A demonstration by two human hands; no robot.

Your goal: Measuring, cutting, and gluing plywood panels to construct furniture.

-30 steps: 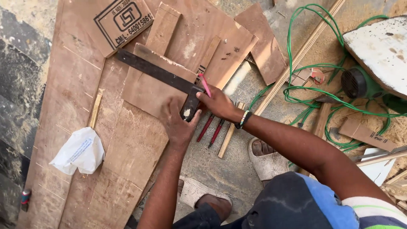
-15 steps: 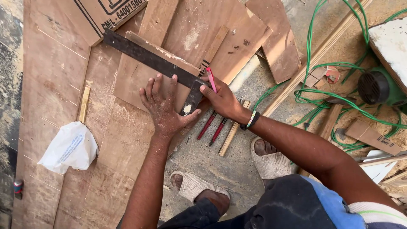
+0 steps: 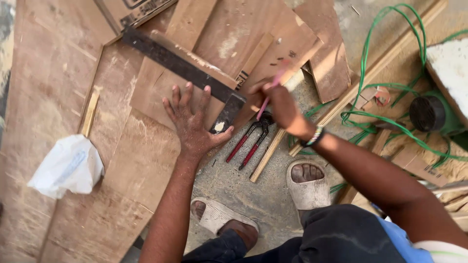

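Nearest us, our sandalled feet (image 3: pixel 307 187) stand on gritty concrete beside red-handled pincers (image 3: pixel 251 141). Our left hand (image 3: pixel 192 122) lies flat, fingers spread, on the plywood piece (image 3: pixel 156 90) just near of the dark try square (image 3: pixel 185 65). Our right hand (image 3: pixel 275 100) pinches a pink pencil (image 3: pixel 270 92) at the square's right end. With no hand on it, the square could skew, we judge. Farther right, green cable (image 3: pixel 370 92) sprawls over sawdust.
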